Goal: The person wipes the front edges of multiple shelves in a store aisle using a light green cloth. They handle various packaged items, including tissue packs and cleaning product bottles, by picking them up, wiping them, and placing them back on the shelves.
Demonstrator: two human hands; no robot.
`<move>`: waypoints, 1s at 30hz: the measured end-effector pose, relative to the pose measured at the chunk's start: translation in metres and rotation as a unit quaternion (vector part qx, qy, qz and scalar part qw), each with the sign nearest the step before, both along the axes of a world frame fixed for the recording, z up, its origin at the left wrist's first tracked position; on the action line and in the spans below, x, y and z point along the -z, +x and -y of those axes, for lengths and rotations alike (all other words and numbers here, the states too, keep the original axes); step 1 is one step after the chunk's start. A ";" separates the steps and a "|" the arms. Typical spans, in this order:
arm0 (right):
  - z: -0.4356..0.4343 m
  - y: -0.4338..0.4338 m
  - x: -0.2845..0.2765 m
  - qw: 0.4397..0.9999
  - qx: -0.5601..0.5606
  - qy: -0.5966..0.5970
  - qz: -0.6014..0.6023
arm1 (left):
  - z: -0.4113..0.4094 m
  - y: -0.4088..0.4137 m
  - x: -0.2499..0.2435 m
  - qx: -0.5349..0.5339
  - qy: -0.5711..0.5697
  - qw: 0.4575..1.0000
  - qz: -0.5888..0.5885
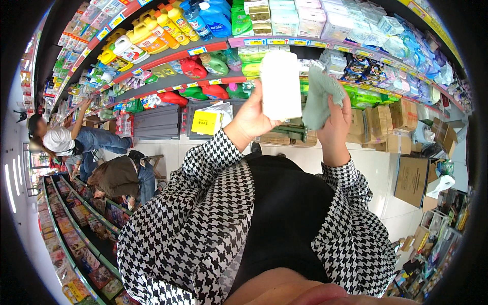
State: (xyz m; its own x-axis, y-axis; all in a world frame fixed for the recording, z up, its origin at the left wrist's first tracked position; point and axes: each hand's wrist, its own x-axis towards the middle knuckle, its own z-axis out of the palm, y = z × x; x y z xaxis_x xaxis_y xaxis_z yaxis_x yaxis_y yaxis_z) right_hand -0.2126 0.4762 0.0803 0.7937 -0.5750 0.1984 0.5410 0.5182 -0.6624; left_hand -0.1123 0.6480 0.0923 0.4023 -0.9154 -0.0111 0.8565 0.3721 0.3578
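My left hand grips a white container by its left side and lower edge; its surface is overexposed, so no detail shows. Just right of it, my right hand pinches a grey-green cloth between thumb and fingers. The cloth hangs beside the container, with a narrow gap between them. Both hands are raised in front of a store shelf with tissue packs and blue detergent bottles.
Cardboard boxes stand under the shelf at right, an opened carton nearer. A yellow card lies on papers at lower shelf level. Two people, one in a white shirt, one in a brown top, are at left beside another shelf.
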 end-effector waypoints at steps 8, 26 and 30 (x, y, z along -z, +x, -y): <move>-0.014 -0.004 -0.003 0.901 0.121 -0.416 -0.007 | 0.023 -0.026 -0.003 -0.130 0.207 0.964 0.101; -0.010 -0.007 0.014 0.896 0.167 -0.412 0.002 | -0.022 0.002 -0.017 -0.070 0.098 0.992 0.023; -0.024 0.017 -0.017 0.931 0.109 -0.347 -0.025 | -0.022 -0.003 -0.017 -0.053 0.077 0.991 0.091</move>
State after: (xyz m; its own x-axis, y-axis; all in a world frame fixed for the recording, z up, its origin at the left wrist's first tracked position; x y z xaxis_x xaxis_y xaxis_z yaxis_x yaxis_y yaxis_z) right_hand -0.1952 0.5000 0.0969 0.6912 -0.4708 0.5482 0.5424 -0.1633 -0.8241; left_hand -0.1158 0.6696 0.1089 0.5052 -0.8605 -0.0662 0.7312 0.3861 0.5623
